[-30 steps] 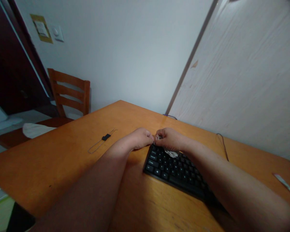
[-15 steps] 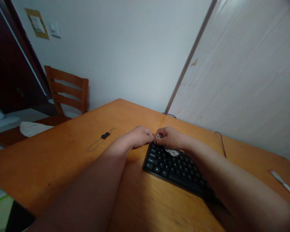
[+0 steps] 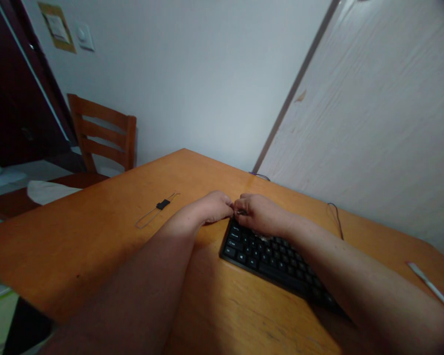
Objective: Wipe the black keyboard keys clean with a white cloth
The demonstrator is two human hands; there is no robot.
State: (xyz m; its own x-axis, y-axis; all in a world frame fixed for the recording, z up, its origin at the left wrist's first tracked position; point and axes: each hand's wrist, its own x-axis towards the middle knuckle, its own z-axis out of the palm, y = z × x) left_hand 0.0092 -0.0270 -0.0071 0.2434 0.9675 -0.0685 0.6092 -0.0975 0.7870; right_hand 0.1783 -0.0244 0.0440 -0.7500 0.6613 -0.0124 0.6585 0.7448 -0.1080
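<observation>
A black keyboard (image 3: 270, 259) lies on the orange wooden table (image 3: 96, 246). My left hand (image 3: 213, 207) rests curled at the keyboard's far left corner, fingertips touching the tips of my right hand. My right hand (image 3: 261, 214) lies over the keyboard's top left keys, pinching a small whitish thing (image 3: 241, 213) between its fingers. What the thing is cannot be told. A bit of white material peeks out under the right palm.
A thin wire tool with a black clip (image 3: 157, 209) lies on the table to the left. A white stick (image 3: 431, 287) lies at the right edge. A dark cable (image 3: 336, 219) runs along the wall. A wooden chair (image 3: 103, 135) stands beyond the table.
My right hand has lowered onto the keys and now covers most of the white material that showed beneath it. The view shifted slightly.
</observation>
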